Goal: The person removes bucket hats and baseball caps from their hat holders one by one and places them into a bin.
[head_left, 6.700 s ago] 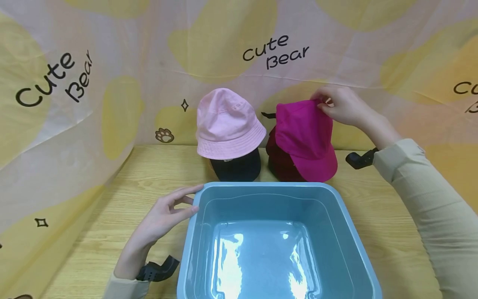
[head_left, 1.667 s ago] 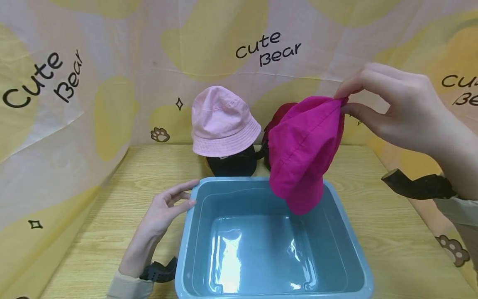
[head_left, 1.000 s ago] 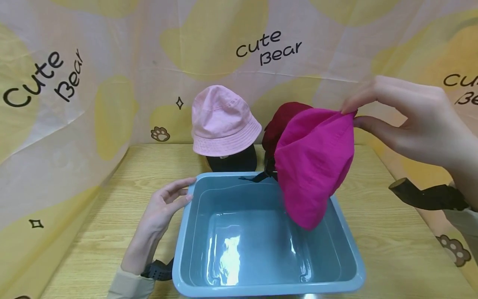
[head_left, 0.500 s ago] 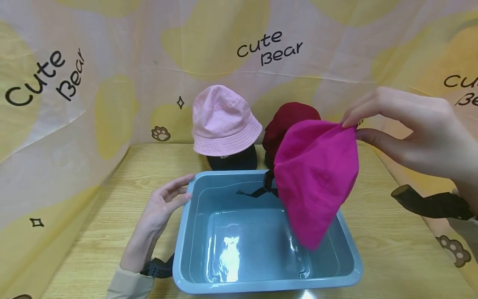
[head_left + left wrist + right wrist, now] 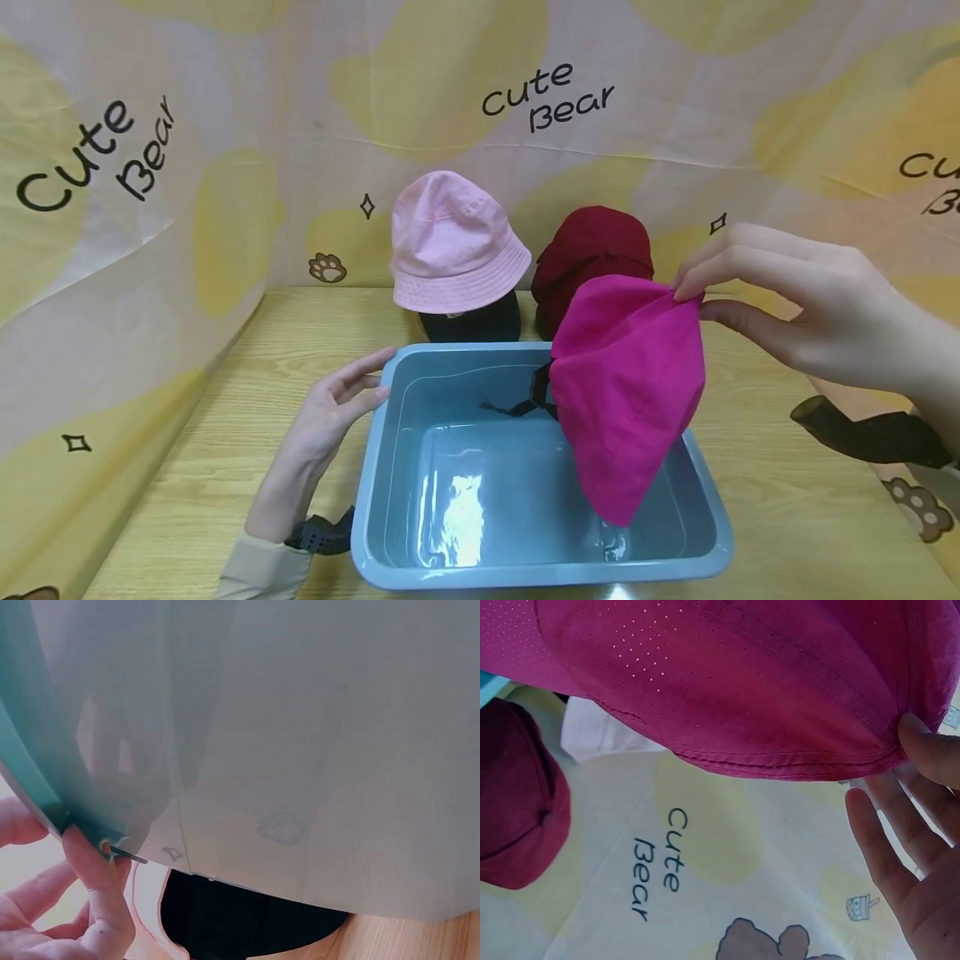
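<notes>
A magenta cap (image 5: 630,375) with a dangling black strap (image 5: 540,387) hangs over the right side of a blue plastic basin (image 5: 540,575), its lower end inside. My right hand (image 5: 810,308) pinches its upper edge between thumb and fingers; the right wrist view shows the pinched fabric of the cap (image 5: 780,690) up close. At the basin's far left corner, my left hand (image 5: 330,417) holds the rim. In the left wrist view, its fingers (image 5: 97,885) meet the rim beside the basin wall (image 5: 247,750).
Behind the basin, a pink bucket hat (image 5: 457,242) sits on a black cap (image 5: 480,321). A dark red cap (image 5: 596,250) stands to their right, partly behind the magenta one. The wooden table (image 5: 300,317) meets a patterned cloth backdrop (image 5: 450,100).
My right hand took the magenta cap off the dark red one, brought it over the basin and lowered it. The left hand stays at the rim; the basin shifted slightly away.
</notes>
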Demonstrator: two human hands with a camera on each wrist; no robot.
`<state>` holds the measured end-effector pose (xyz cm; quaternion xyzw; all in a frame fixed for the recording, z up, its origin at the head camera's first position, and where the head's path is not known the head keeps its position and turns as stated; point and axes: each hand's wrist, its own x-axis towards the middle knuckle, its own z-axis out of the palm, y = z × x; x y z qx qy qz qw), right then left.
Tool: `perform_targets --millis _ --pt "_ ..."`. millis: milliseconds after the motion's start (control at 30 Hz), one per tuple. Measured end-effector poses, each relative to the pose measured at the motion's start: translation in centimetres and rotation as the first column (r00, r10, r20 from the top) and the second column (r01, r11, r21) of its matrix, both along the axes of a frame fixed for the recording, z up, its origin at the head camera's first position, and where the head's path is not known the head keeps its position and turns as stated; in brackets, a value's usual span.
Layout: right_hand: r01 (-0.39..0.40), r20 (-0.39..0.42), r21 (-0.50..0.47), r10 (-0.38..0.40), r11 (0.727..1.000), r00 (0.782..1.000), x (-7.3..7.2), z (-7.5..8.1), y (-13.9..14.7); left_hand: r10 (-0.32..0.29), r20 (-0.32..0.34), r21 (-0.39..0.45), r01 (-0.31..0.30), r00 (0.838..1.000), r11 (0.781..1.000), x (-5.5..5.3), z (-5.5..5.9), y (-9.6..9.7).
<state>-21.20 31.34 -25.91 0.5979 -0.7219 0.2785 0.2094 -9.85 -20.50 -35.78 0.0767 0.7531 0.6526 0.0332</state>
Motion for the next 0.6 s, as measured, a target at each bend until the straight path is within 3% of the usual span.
perform_targets --millis 100,167,267,300,400,600 --pt "-0.020 -0.009 0.019 0.020 1.000 1.000 1.3 0.6 -1.5 -0.002 0.008 0.005 0.002 1.000 1.000 -0.3 -0.3 -0.2" --pt "0.015 -0.035 0.036 -0.014 0.999 0.999 6.7 5.2 -6.9 0.000 0.012 -0.001 0.000 1.000 1.000 -0.3 -0.3 -0.2" --pt "0.057 -0.064 0.079 -0.052 0.995 0.997 7.2 5.2 -7.1 0.000 0.015 -0.004 0.000 1.000 1.000 -0.3 -0.3 -0.2" --pt "0.086 -0.074 0.069 -0.081 0.994 0.994 8.8 6.4 -8.7 0.000 0.013 -0.006 0.000 1.000 1.000 -0.3 -0.3 -0.2" --pt "0.076 -0.082 0.084 -0.069 0.994 0.994 10.4 7.7 -10.4 -0.001 0.007 -0.010 0.002 1.000 1.000 -0.4 -0.3 -0.2" --pt "0.105 -0.055 0.187 -0.097 0.977 0.994 10.8 7.3 -10.0 -0.004 0.012 -0.009 0.004 1.000 1.000 -0.3 -0.3 -0.2"
